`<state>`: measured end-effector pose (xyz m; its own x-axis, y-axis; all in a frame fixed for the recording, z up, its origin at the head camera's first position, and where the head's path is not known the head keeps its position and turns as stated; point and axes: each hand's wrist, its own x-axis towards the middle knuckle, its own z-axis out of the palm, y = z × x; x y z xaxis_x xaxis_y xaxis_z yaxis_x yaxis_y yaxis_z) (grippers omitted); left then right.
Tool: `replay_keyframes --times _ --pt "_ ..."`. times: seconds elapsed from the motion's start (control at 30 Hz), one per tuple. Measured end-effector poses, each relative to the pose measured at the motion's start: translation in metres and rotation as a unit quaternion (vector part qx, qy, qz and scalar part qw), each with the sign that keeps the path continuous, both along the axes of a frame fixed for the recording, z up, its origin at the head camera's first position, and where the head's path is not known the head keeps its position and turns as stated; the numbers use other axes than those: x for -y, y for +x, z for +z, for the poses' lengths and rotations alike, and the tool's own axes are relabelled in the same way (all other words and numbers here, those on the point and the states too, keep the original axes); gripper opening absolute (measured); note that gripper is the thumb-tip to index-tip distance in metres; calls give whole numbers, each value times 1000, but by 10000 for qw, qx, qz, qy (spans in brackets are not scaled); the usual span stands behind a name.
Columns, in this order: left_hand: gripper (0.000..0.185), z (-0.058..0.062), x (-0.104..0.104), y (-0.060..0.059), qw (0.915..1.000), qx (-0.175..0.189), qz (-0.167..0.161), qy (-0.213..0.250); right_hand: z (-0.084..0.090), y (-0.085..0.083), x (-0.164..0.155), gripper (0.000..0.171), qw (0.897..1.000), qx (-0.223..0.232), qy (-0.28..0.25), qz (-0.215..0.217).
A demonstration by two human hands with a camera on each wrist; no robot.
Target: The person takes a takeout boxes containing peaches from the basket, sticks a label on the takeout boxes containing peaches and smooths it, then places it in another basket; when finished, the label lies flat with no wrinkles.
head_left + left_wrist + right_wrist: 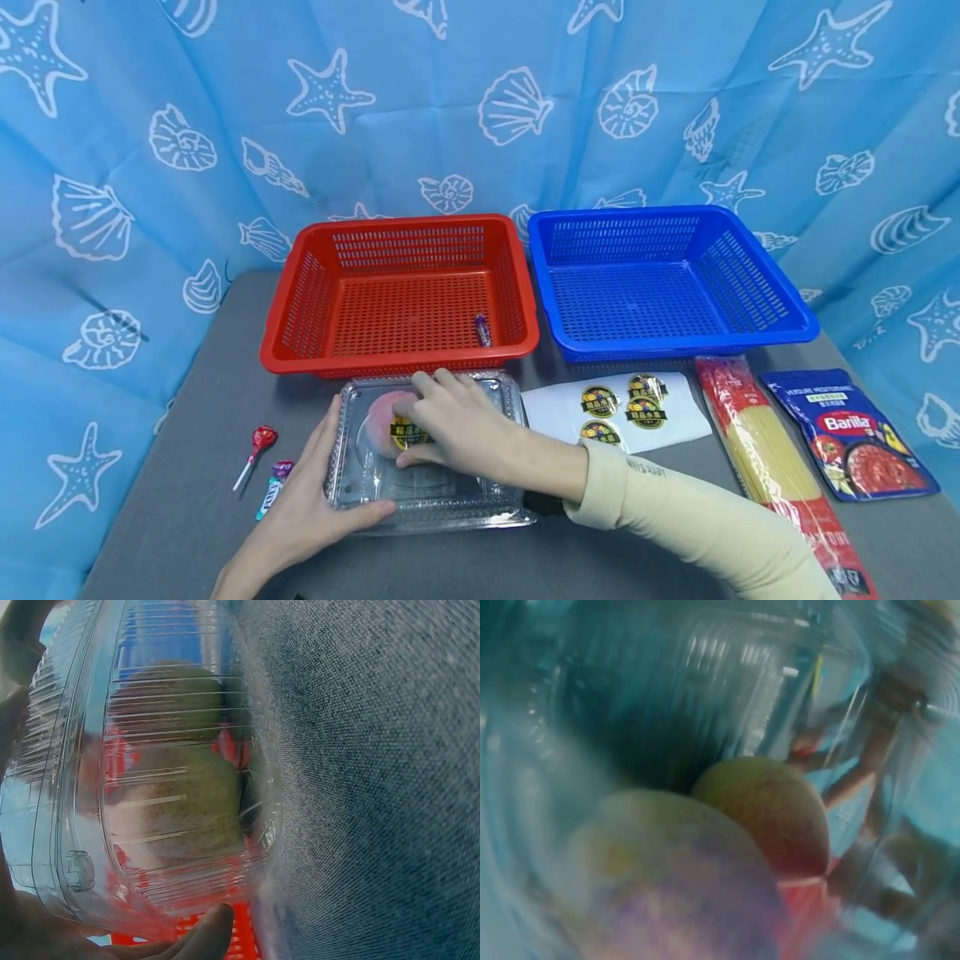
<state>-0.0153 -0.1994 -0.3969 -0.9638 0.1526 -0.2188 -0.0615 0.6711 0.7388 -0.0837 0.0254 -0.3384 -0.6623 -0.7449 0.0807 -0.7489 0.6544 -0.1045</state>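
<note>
A clear plastic clamshell box [480,506] lies closed with roundish pinkish-green fruits, probably peaches [180,806], inside; one pink peach [381,417] shows through the lid. My left hand [311,496] grips the box's left end, fingers along its side and thumb on the front edge. Over the lid, my right hand [457,425] has bent fingers and thumb at the edges of a round black and gold sticker [407,433], holding it against the lid above the peach. The right wrist view is blurred and shows two peaches [772,814] through the plastic.
Behind the box stand a red basket [397,364] with a small wrapped candy [482,330] and a blue basket [690,342]. Rightward lie a sticker sheet [682,417], a spaghetti pack [776,458] and a sauce pouch [851,437]. A lollipop [262,437] and candy [274,490] lie left.
</note>
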Motion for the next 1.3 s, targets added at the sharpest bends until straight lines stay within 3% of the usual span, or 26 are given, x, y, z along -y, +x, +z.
replay_keyframes --times 0.2,0.37,0.5,0.7,0.83,1.3 --pt "129 0 0 1 9998 -191 -33 63 4 4 -3 61 9993 -316 -207 9" --pt "130 -2 -1 2 9994 -323 -36 99 10 6 -6 36 9977 -466 -320 386" --pt "130 -1 -1 2 9997 -227 -8 70 9 5 -7 26 9962 -394 28 772" --pt "130 -1 -1 2 9999 -136 3 -6 2 4 -7 34 9908 -436 705 1067" --pt "131 -3 0 3 9994 -342 -23 25 1 5 -7 40 9861 -381 1030 1248" --pt "130 -2 0 1 9997 -241 -49 19 0 7 -8 42 9794 -462 1339 1440"
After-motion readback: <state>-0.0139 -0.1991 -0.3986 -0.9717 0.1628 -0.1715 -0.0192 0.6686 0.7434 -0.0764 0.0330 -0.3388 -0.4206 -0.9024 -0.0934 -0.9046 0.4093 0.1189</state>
